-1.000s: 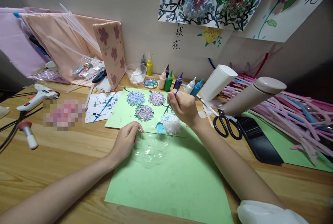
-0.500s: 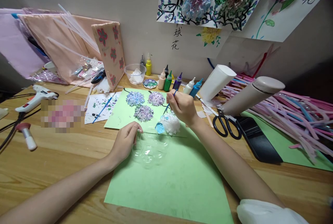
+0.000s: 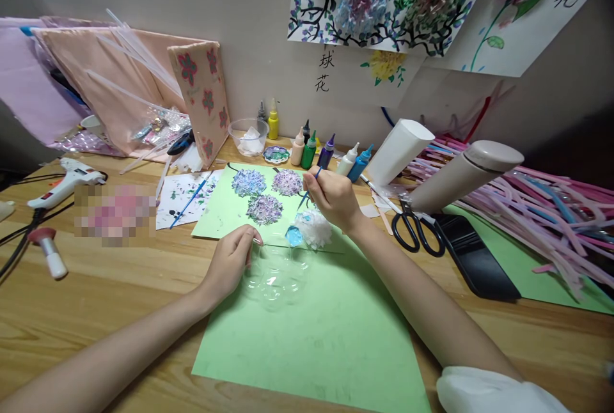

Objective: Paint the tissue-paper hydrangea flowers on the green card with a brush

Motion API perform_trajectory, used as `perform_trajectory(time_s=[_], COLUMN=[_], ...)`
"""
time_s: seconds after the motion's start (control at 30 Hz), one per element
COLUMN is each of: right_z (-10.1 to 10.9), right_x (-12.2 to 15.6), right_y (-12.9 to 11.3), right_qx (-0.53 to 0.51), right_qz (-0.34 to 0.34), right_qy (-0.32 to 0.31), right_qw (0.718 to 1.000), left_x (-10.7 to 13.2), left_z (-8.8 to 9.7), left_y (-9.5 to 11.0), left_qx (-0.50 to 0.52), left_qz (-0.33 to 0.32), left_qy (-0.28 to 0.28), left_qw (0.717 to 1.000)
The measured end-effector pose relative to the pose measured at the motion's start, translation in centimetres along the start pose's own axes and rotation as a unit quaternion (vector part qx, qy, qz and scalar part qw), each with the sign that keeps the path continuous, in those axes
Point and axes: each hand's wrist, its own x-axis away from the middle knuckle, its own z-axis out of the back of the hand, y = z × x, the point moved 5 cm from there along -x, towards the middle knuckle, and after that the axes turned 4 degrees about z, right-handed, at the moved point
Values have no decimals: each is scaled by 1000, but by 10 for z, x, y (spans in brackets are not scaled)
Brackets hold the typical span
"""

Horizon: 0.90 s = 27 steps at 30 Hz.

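My left hand (image 3: 235, 252) pinches the upper left rim of a clear plastic paint palette (image 3: 274, 282). Blue paint (image 3: 294, 236) fills one well at the palette's far side. In my right hand (image 3: 333, 195) is a thin blue paintbrush (image 3: 309, 189), held like a pen with its tip down at the white ruffled paper flower (image 3: 314, 229). Light blue touches show on the flower's upper left side. Beyond it, a blue flower (image 3: 248, 182), a pink-purple flower (image 3: 287, 181) and a purple-grey flower (image 3: 265, 208) lie on light green paper (image 3: 215, 221).
Several paint bottles (image 3: 326, 151) stand at the back beside a clear bowl (image 3: 248, 137). On the right are scissors (image 3: 417, 234), a black tray (image 3: 472, 256), a tilted tumbler (image 3: 467, 176) and pipe cleaners (image 3: 551, 208). A glue gun (image 3: 64, 183) lies left. Another brush (image 3: 192, 199) rests on paint-spotted paper.
My right hand and the brush have shifted slightly to the left over the white flower. My left hand and the palette stay where they were.
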Motion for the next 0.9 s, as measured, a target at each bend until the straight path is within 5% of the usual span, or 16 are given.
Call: perform_trajectory(time_s=[0.23,0.43,0.57,0.77,0.9], right_z=[33,20,19,33,25], right_x=[0,-8,-8,-7,-5], right_y=[-20,-44,-47,-35,-15], right_qx=[-120,-88,-82,-99,-75], right_qz=[-35,80,107,3,-93], right_qy=[178,62,66,155,124], right_qw=[976,991,989,983,985], left_x=[-1,-2,-2,-1,0], left_z=[2,1,2,1,0], left_y=[-2,-2,-1,0,3], left_qx=[1,6,2,-17,-34], left_qz=[-5,0,-5,3,-3], left_qy=[17,16,17,9,5], left_qw=[1000,1000,1000,1000,999])
